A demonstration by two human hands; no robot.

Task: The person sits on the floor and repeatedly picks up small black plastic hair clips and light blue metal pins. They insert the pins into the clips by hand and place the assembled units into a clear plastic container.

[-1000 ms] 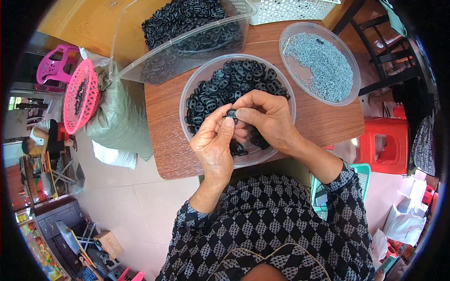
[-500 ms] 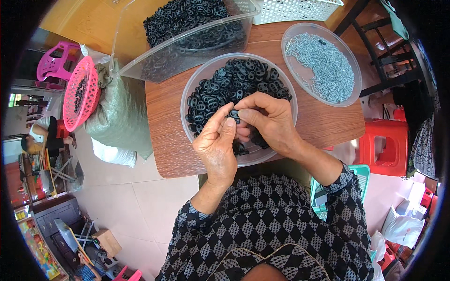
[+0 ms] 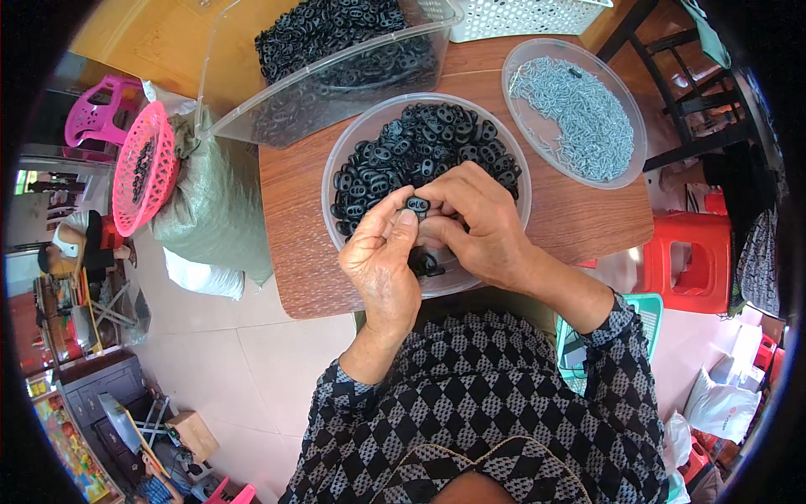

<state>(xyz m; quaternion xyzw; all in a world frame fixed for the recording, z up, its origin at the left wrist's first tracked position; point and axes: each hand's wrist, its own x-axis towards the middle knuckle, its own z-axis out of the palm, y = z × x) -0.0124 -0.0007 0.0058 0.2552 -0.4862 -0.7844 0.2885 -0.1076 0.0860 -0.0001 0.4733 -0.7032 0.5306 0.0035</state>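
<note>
A small black plastic two-hole piece, like a cord lock (image 3: 417,204), is pinched between the thumb and fingers of my left hand (image 3: 382,256). Close against its right side is my right hand (image 3: 483,227), with fingers curled and thumb bent inward; whether it holds anything of its own is hidden. Both hands are over a round clear tub (image 3: 522,206) heaped with similar black pieces (image 3: 411,151). A few more lie at the tub's near side, below my fingers.
Right of the tub, a shallow round tray (image 3: 640,160) holds many small silvery, spring-like parts (image 3: 579,118). Behind stand a clear bin (image 3: 315,71) of black pieces and a white basket (image 3: 529,21). A pink basket (image 3: 126,181) sits left on a sack (image 3: 210,202); a red stool (image 3: 688,260) stands right.
The right thumb has come off the piece's top and dropped below it. The piece now shows its two-hole face, still in my left fingers.
</note>
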